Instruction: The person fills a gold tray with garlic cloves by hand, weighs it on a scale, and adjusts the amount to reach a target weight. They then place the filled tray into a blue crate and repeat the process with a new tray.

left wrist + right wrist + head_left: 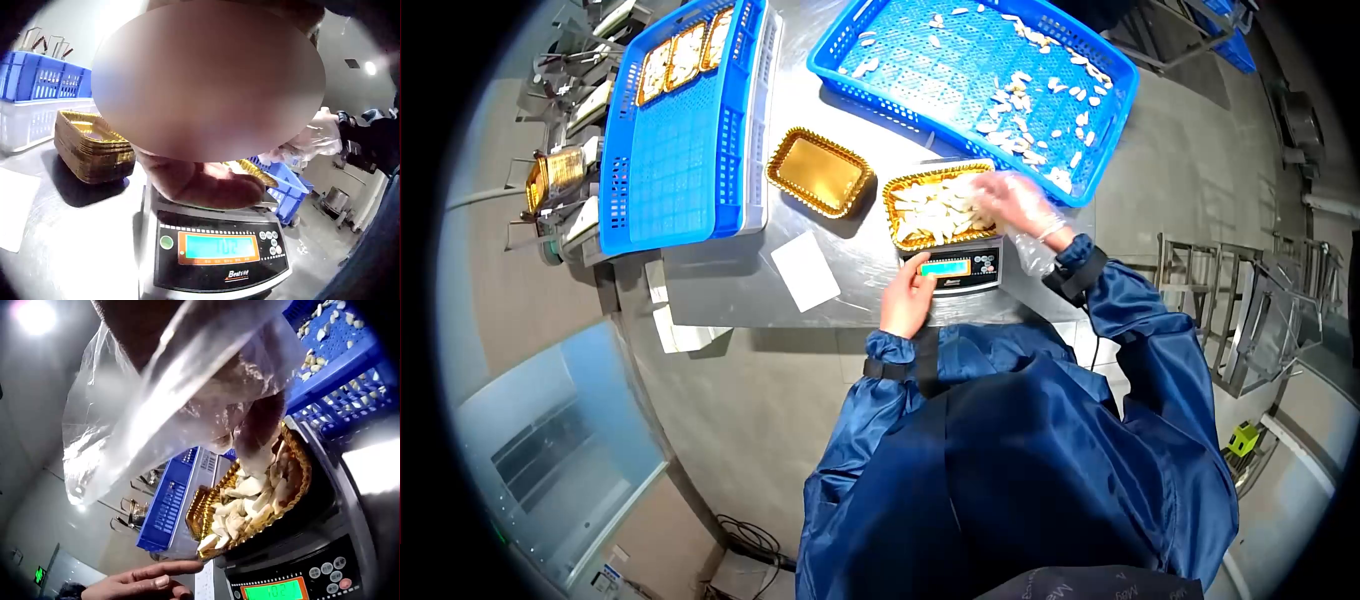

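A gold tray filled with pale sliced pieces sits on a digital scale with a lit display. My right hand, in a clear plastic glove, has its fingertips at the pieces on the tray's right side; whether it pinches any cannot be told. My bare left hand is at the scale's front left, by the tray's near edge, fingers extended in the right wrist view. Much of the left wrist view is blurred over that hand.
Stacked empty gold trays stand left of the scale, near a white paper. A blue crate with scattered pieces lies behind. Another blue crate, holding several filled trays, stands at the left.
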A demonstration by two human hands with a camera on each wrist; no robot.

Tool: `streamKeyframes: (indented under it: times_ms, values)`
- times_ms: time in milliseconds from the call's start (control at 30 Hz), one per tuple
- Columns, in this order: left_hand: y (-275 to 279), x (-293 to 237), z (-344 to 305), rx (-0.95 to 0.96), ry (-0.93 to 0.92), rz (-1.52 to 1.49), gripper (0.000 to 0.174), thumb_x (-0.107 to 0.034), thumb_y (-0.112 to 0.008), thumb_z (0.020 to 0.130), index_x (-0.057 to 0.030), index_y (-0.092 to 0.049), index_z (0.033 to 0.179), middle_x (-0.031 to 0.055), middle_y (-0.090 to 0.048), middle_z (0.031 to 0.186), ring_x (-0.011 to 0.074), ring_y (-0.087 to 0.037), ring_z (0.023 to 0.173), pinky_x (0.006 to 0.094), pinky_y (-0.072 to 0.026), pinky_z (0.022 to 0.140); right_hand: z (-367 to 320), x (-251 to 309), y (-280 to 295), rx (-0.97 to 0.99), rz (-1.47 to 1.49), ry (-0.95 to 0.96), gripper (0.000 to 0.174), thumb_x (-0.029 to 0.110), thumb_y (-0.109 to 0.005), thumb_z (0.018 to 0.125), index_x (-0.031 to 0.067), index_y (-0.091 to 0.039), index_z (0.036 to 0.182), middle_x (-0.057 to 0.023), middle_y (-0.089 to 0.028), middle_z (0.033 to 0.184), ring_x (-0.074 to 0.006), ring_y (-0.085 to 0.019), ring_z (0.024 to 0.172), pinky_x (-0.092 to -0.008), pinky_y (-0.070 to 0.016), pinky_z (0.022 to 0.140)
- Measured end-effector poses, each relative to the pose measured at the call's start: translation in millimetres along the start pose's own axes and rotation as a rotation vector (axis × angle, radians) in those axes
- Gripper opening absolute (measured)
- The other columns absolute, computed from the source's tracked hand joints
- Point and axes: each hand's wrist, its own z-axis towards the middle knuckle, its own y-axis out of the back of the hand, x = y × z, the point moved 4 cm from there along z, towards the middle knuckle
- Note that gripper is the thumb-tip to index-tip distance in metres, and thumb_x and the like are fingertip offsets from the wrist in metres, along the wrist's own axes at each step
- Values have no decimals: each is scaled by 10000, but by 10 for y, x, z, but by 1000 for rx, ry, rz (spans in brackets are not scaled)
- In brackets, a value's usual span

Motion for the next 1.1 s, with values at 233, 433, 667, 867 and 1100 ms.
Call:
streamKeyframes:
  times_ms: [233, 433, 667, 867, 1100]
  values:
    - [-209, -108, 100, 41, -18, 32, 496, -162, -590, 875, -126, -460, 1352, 3, -530, 644, 77, -484, 591, 256, -434, 582, -81, 618, -357, 72, -270, 197, 231, 273, -631, 810, 70, -665, 914, -159, -653, 832, -316, -640, 808, -406, -507, 686]
    - [-123, -72, 153, 12, -3, -92, 322, -139, -587, 894, -56, -570, 1204, 0, -571, 682, 57, -514, 609, 219, -438, 589, 25, 445, -566, 88, -475, 190, 168, 234, -586, 797, 75, -640, 801, -149, -636, 737, -308, -644, 724, -407, -507, 629]
    - [-92, -156, 150, 7, -20, 41, 248, -177, -575, 904, -54, -623, 1114, 8, -591, 689, 69, -556, 625, 234, -460, 601, 89, 528, -293, 53, -234, 130, 246, 263, -587, 864, 39, -663, 932, -157, -650, 831, -333, -628, 818, -413, -497, 713]
    - [-195, -16, 187, 13, -11, -22, 279, -192, -599, 863, -105, -615, 1128, 61, -599, 686, 152, -585, 603, 299, -474, 611, 72, 482, -558, 179, -375, 283, 189, 241, -567, 815, 85, -664, 857, -131, -655, 765, -312, -651, 747, -413, -506, 627]
    - [-228, -28, 201, 50, -124, 12, 268, -173, -590, 891, -44, -593, 1126, 34, -575, 679, 98, -534, 604, 260, -450, 588, 167, 680, -629, 386, -581, 386, 140, 193, -600, 726, 68, -652, 763, -130, -640, 679, -295, -658, 650, -395, -512, 556]
